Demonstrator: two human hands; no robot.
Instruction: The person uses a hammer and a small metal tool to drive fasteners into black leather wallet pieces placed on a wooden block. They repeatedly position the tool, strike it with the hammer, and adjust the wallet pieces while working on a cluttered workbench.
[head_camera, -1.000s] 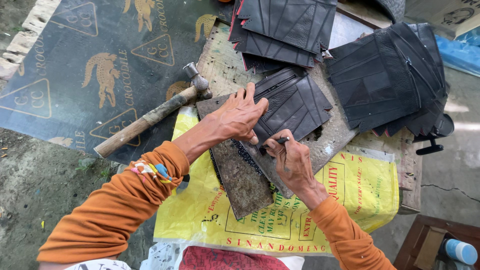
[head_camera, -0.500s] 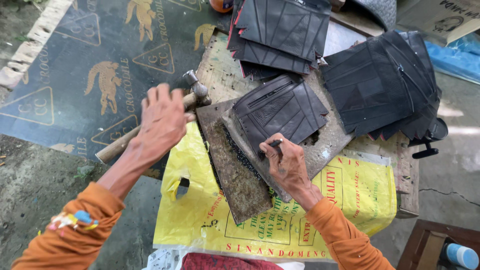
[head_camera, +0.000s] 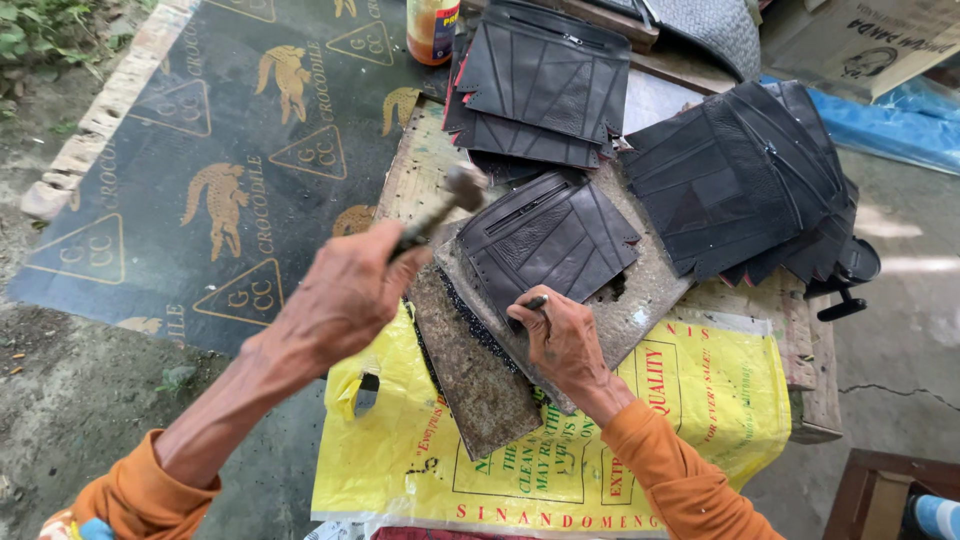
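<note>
Yellow printed sack (head_camera: 700, 400) under hands, black mat (head_camera: 200, 150) beside.

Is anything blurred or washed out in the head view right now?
Head view: the hammer in the left hand is motion-blurred; the right hand and black stitched piece are sharp; daylight is soft, with bright glare on the concrete floor at right.

Two hands are showing: one left hand (head_camera: 345, 290) and one right hand (head_camera: 560, 340). One hammer (head_camera: 450, 200) is showing. One punch tool (head_camera: 533, 302) is showing. One black stitched piece (head_camera: 550, 240) is lying on one flat slab (head_camera: 650, 280). Two stacks of black pieces are lying beyond it: one rear stack (head_camera: 545, 80) and one right-side stack (head_camera: 745, 180). One yellow sack (head_camera: 690, 400) and one bottle (head_camera: 433, 28) are showing.
</note>
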